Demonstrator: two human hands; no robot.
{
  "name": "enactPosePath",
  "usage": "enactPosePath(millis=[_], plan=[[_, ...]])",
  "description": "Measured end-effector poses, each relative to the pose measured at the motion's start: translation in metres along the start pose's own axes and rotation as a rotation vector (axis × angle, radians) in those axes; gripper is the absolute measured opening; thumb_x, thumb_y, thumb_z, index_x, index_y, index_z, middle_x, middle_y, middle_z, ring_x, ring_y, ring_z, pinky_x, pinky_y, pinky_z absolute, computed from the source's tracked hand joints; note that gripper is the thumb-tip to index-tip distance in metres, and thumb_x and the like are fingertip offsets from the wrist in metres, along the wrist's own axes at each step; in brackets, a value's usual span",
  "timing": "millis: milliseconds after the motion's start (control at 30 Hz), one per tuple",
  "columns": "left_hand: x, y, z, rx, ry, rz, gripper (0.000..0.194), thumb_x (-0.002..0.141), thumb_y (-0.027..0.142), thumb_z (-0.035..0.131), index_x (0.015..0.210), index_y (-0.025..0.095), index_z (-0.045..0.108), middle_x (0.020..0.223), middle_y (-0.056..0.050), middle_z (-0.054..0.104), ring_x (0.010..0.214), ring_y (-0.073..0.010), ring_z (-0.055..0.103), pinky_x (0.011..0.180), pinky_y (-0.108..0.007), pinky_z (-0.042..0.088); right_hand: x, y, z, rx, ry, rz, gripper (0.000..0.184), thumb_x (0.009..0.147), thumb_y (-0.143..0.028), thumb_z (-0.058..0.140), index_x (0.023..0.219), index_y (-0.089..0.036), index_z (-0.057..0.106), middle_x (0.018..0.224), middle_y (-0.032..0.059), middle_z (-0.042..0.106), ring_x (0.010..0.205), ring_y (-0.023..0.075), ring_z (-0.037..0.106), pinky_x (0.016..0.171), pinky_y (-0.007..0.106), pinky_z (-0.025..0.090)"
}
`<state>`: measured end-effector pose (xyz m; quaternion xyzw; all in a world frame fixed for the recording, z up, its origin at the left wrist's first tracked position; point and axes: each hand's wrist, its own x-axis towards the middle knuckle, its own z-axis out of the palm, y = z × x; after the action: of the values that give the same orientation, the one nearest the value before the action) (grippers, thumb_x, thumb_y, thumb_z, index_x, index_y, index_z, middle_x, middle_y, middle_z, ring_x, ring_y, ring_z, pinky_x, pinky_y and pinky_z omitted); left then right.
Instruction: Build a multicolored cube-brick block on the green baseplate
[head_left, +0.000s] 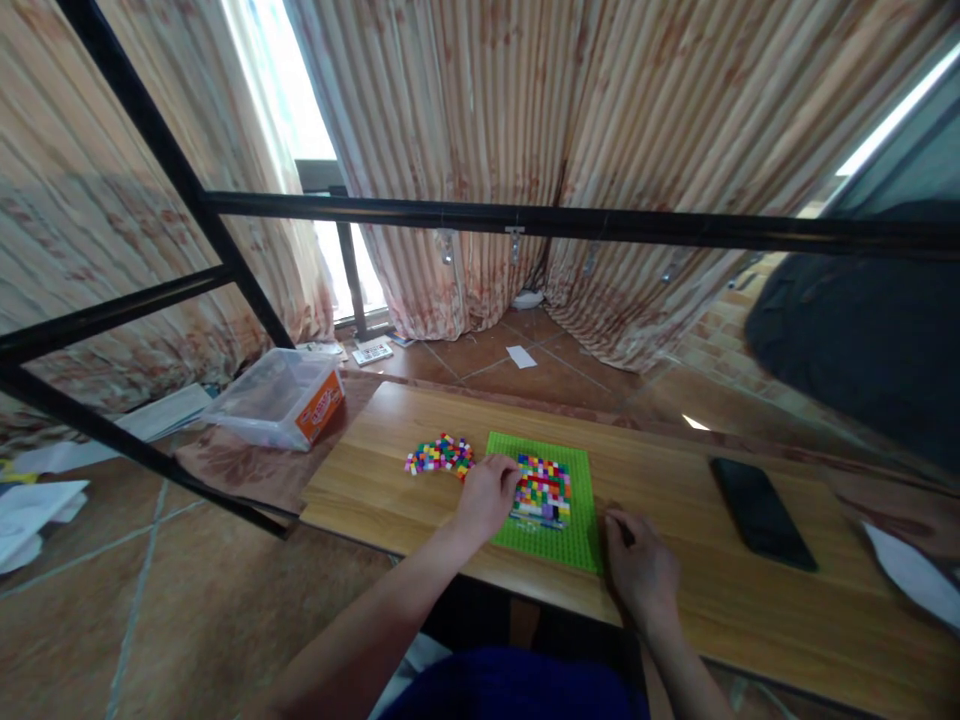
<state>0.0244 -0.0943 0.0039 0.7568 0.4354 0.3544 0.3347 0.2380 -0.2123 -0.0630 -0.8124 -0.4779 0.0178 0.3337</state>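
blue cloth (510, 690), studded green baseplate (581, 500)

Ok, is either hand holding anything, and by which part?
Left hand: can't tell; fingers bunched by the multicoloured plastic brick patch on the green studded baseplate, any brick too small to see. Right hand: curled beside the baseplate, nothing visible in it.

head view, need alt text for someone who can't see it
A person's left hand is over a green board of colourful bricks, with the right hand beside the board. Loose bricks lie left, a phone right, on the wooden table.
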Motion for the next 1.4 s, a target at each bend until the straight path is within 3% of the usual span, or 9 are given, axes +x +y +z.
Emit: enactPosePath(millis=[133,233,367,467,833,1000,1100,1267,1400], plan=[[0.005,-0.005,0.004,-0.123,-0.012,-0.086,0.012,0.083,0.018,0.06,0.073,0.018,0.065,0.069,0.001,0.063,0.068,-0.0132,0.059,0.068,-0.025,0.045,0.0,0.0,0.0,0.014,0.011,-0.005,0.041,0.091,-0.046,0.041,0.094,-0.017,0.07,0.102,0.0115,0.07,0.081,0.0213,0.063,0.069,0.031,0.044],[0.009,-0.011,0.007,-0.323,0.006,-0.238,0.011,0.077,0.022,0.067,0.068,0.016,0.063,0.062,0.003,0.061,0.061,-0.0114,0.056,0.062,-0.024,0.043,0.0,0.0,0.0,0.008,0.013,0.005,0.042,0.091,-0.047,0.041,0.095,-0.018,0.07,0.102,0.0112,0.07,0.079,0.0212,0.062,0.068,0.031,0.043],[0.013,-0.016,0.011,-0.646,-0.023,-0.48,0.019,0.067,0.027,0.077,0.069,0.015,0.062,0.058,0.004,0.059,0.052,-0.0091,0.051,0.054,-0.023,0.039,0.0,-0.001,0.0,-0.004,0.017,0.012,0.042,0.09,-0.047,0.041,0.094,-0.018,0.071,0.1,0.0107,0.07,0.079,0.0218,0.062,0.067,0.031,0.043],[0.014,-0.017,0.012,-0.745,-0.026,-0.548,0.027,0.06,0.029,0.083,0.07,0.015,0.063,0.059,0.003,0.061,0.051,-0.0086,0.052,0.053,-0.023,0.039,0.0,-0.002,0.0,-0.008,0.029,-0.005,0.042,0.091,-0.046,0.04,0.094,-0.017,0.071,0.099,0.011,0.071,0.079,0.0217,0.062,0.067,0.032,0.043],[0.019,-0.011,0.004,-0.814,-0.098,-0.654,0.034,0.051,0.027,0.088,0.068,0.014,0.062,0.054,0.003,0.059,0.049,-0.0082,0.054,0.053,-0.022,0.043,0.0,-0.002,0.0,0.001,0.051,-0.038,0.041,0.092,-0.045,0.041,0.092,-0.017,0.071,0.096,0.0112,0.071,0.077,0.0215,0.063,0.066,0.031,0.043],[0.017,-0.007,0.005,-0.783,-0.062,-0.693,0.035,0.052,0.03,0.088,0.068,0.014,0.061,0.049,0.004,0.056,0.044,-0.0071,0.051,0.048,-0.02,0.039,0.0,-0.001,0.002,0.006,0.045,-0.029,0.04,0.092,-0.044,0.041,0.094,-0.018,0.071,0.1,0.0113,0.071,0.079,0.0218,0.064,0.068,0.032,0.045],[0.013,-0.008,0.001,-0.81,-0.021,-0.648,0.038,0.053,0.038,0.087,0.066,0.014,0.061,0.052,0.004,0.056,0.045,-0.0064,0.05,0.049,-0.02,0.039,0.001,0.0,0.003,0.007,0.03,-0.046,0.039,0.092,-0.043,0.04,0.094,-0.018,0.07,0.101,0.0118,0.07,0.082,0.0218,0.064,0.071,0.032,0.046],[0.003,-0.024,-0.029,-0.775,0.1,-0.536,0.041,0.059,0.051,0.079,0.064,0.015,0.06,0.058,0.002,0.059,0.05,-0.0072,0.051,0.05,-0.021,0.04,0.001,0.001,0.003,-0.039,-0.001,-0.027,0.039,0.092,-0.043,0.04,0.094,-0.018,0.07,0.102,0.0115,0.07,0.08,0.022,0.064,0.069,0.033,0.045],[-0.013,-0.047,-0.057,-0.649,0.173,-0.509,0.031,0.065,0.043,0.074,0.062,0.015,0.06,0.052,0.005,0.052,0.048,-0.0068,0.046,0.049,-0.02,0.035,0.001,0.004,0.004,-0.039,0.002,-0.027,0.041,0.092,-0.045,0.039,0.095,-0.019,0.07,0.103,0.0116,0.07,0.082,0.023,0.064,0.07,0.034,0.045]])
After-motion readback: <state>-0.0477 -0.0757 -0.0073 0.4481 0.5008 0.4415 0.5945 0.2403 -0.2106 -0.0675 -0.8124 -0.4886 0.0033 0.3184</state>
